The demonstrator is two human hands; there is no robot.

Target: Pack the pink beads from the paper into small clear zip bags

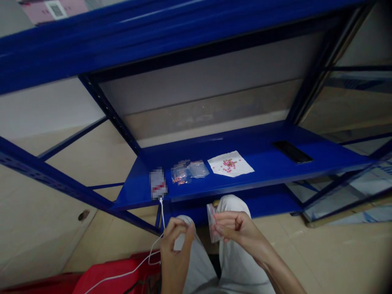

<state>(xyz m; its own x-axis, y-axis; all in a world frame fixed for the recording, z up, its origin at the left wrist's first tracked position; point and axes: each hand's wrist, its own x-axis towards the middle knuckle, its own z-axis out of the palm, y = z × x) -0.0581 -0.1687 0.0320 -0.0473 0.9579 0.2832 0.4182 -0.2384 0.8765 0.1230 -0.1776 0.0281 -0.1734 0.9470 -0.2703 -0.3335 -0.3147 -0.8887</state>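
My right hand point(235, 228) pinches a small clear zip bag point(212, 226) in front of my knees. The bag hangs upright, with a pinkish edge on it. To its left, my left hand point(177, 241) is raised with curved fingers and the thumb apart from them; nothing shows in it. On the blue shelf beyond lies a white sheet of paper point(241, 166) with several small pink pills and a few brownish pieces heaped on it. Beside the paper is a clear bag point(198, 168). More small bags point(181, 173) with reddish-pink contents overlap it on the left.
A blue metal shelf point(260, 143) stands before me, its upper beam point(183, 32) crossing overhead. A black phone point(292, 152) lies at its right. At the left front corner, a white cable point(162, 210) runs from a blurred device point(158, 183) past a red stool point(104, 275).
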